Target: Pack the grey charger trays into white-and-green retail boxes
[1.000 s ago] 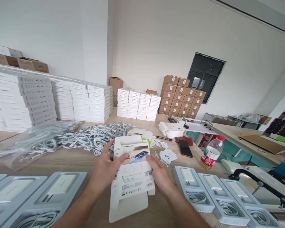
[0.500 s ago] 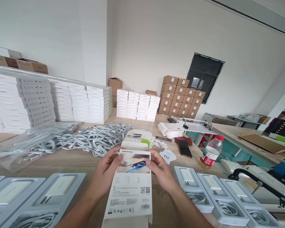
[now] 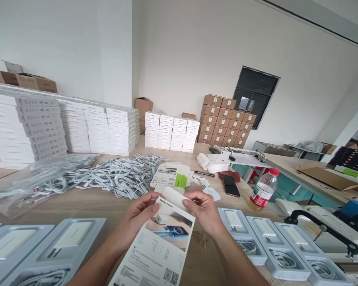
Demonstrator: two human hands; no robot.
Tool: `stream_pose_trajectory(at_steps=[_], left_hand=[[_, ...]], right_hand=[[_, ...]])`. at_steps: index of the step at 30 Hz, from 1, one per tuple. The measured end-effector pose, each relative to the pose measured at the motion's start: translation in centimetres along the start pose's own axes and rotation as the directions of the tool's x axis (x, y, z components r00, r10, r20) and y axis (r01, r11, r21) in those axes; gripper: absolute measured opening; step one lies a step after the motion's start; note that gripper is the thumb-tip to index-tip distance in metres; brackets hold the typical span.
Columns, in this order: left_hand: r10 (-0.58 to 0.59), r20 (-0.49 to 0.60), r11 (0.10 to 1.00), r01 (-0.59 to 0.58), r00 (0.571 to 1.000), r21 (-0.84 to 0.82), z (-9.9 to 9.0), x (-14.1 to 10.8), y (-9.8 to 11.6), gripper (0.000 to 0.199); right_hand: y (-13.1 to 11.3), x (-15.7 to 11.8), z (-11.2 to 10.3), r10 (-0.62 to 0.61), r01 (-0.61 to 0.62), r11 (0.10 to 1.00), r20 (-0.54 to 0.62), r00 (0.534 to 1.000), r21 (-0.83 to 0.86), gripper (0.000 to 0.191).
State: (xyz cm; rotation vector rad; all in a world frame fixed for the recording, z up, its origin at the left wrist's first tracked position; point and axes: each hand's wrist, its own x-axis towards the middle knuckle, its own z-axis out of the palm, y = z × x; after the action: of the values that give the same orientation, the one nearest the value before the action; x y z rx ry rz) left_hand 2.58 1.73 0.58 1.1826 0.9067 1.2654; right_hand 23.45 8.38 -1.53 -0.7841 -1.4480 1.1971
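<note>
A printed white box (image 3: 159, 246) is held between both hands at the bottom centre, tilted, with its printed face up and a flap standing out at its far end. My left hand (image 3: 141, 214) grips its upper left corner, thumb on the printed face. My right hand (image 3: 204, 210) pinches the upper right edge beside the flap. Just beyond lie flat printed cartons (image 3: 167, 174) with a green patch. Trays with a white charger and coiled cable stand on both sides, one tray (image 3: 92, 238) at left and another (image 3: 223, 216) at right.
Many loose cables (image 3: 122, 176) lie at left-centre beside a plastic bag (image 3: 14, 194). White box stacks (image 3: 107, 131) stand behind. A phone (image 3: 230, 185), a pen (image 3: 205, 173), paper pieces and a bottle (image 3: 262, 190) are at right. Brown cartons (image 3: 217, 119) are stacked farther back.
The box has tilted and shifted lower left, and its far-end flap now shows between my hands. My right hand has moved onto the top edge beside the flap.
</note>
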Motion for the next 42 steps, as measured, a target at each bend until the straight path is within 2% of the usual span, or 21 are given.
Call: stream_pose_trajectory(at_steps=[4,6,8,11,15,17,19,24,32,38,42], left_hand=[[-0.002,0.005,0.999,0.002,1.000,0.044,-0.1,0.1,-0.1,0.035],[-0.007,0.002,0.999,0.007,1.000,0.047,-0.2,0.1,-0.2,0.036],[-0.016,0.000,0.998,0.016,1.000,0.052,-0.3,0.2,-0.4,0.038],[-0.011,0.024,0.995,0.009,1.000,0.096,-0.5,0.3,-0.8,0.037],[0.014,0.090,0.987,-0.029,0.996,0.159,-0.4,0.2,-1.1,0.034],[0.017,0.087,0.983,-0.033,0.996,0.178,-0.4,0.2,-1.2,0.034],[0.022,0.068,0.979,-0.035,0.997,0.198,-0.5,0.2,-1.2,0.035],[-0.010,0.036,0.974,0.001,0.999,0.224,-0.1,0.1,-0.9,0.042],[-0.034,-0.012,0.971,0.036,0.999,0.238,0.2,-0.1,-0.6,0.056],[-0.018,-0.072,0.984,0.030,0.997,0.174,0.0,0.5,-1.0,0.046],[0.019,-0.172,0.996,-0.004,0.985,0.091,0.1,0.8,-0.9,0.043]], right_hand=[[0.3,-0.1,0.2,-0.157,0.154,0.984,-0.028,0.987,-0.088,0.006],[0.3,-0.1,0.2,-0.162,0.161,0.983,-0.006,0.987,-0.091,0.006],[0.3,0.0,0.0,-0.096,0.098,0.994,0.036,0.995,-0.037,0.011],[0.4,0.2,-0.2,0.074,-0.086,0.986,0.087,0.993,0.145,0.026],[0.6,0.4,-0.1,0.290,-0.308,0.867,0.106,0.951,0.391,0.035],[0.9,0.3,0.0,0.342,-0.371,0.834,0.145,0.928,0.407,0.040],[1.1,0.3,0.1,0.356,-0.398,0.849,0.179,0.917,0.347,0.043],[1.3,0.2,-0.3,0.238,-0.261,0.958,0.176,0.955,0.123,0.033],[-0.2,-0.3,0.1,0.141,-0.153,0.987,0.201,0.969,0.046,0.032],[-0.2,-0.1,-0.4,0.167,-0.180,0.983,0.219,0.961,0.038,0.031],[0.0,-0.2,-0.3,0.207,-0.275,0.942,0.316,0.926,0.190,0.033]])
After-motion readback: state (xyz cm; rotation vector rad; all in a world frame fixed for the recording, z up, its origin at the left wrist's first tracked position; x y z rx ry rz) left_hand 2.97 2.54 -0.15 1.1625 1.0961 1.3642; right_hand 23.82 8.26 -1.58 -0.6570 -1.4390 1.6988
